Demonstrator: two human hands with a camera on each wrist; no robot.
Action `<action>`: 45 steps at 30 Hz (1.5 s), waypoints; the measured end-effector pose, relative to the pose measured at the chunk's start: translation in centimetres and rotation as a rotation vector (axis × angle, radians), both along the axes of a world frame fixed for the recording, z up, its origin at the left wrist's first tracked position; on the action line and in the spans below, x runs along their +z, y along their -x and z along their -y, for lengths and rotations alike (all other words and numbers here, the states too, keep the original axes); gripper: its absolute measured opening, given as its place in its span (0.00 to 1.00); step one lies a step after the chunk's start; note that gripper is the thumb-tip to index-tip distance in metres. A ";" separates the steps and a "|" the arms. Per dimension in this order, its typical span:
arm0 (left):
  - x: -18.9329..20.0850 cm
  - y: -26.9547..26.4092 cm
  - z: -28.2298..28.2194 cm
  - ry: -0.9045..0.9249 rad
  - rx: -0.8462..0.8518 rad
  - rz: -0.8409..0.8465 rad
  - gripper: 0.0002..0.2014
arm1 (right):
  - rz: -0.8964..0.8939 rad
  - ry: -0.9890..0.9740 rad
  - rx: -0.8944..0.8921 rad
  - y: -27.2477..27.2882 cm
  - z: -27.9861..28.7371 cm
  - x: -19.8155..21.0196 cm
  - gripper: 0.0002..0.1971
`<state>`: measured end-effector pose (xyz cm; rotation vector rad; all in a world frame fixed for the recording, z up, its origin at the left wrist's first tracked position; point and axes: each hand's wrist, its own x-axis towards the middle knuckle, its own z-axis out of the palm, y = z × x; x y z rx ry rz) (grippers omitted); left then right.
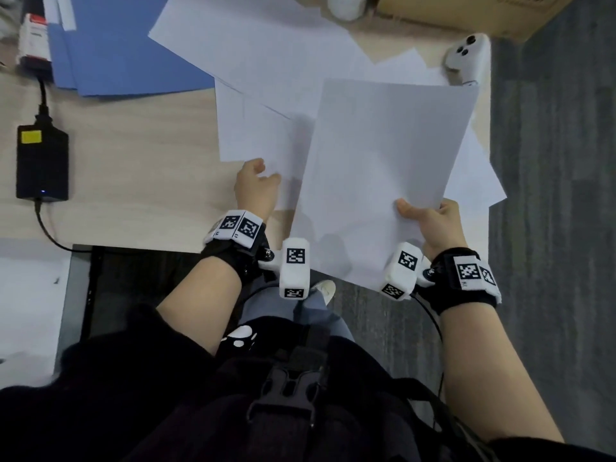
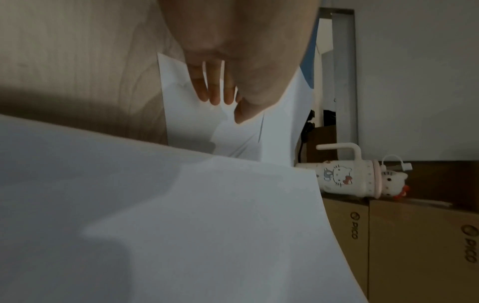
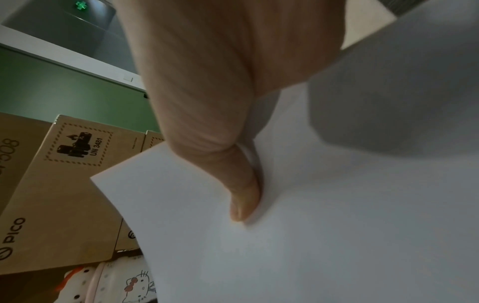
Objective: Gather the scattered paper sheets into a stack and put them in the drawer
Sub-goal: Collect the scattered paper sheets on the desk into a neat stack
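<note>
White paper sheets (image 1: 266, 51) lie on a pale wood-grain desk (image 1: 133, 155). A blue folder (image 1: 116, 45) sits beside a black power adapter (image 1: 42, 161) bearing a yellow label. Both wrist bands (image 1: 463, 278) are black with white tags printed in black square-code patterns. Brown cardboard boxes (image 3: 64, 184) carry black print. A white cup (image 2: 344, 176) shows a cartoon cat with what may be a pink bow.

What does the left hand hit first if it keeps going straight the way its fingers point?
Likely the white sheet lying flat on the desk. The left hand points away from the body with its fingers over that sheet's near edge; whether they already touch is unclear.
</note>
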<state>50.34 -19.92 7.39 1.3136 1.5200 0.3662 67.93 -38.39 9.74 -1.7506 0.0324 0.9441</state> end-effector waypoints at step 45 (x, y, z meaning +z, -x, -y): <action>-2.4 -1.4 -16.2 -0.143 0.041 0.136 0.13 | 0.029 0.054 -0.035 -1.2 -8.8 0.8 0.08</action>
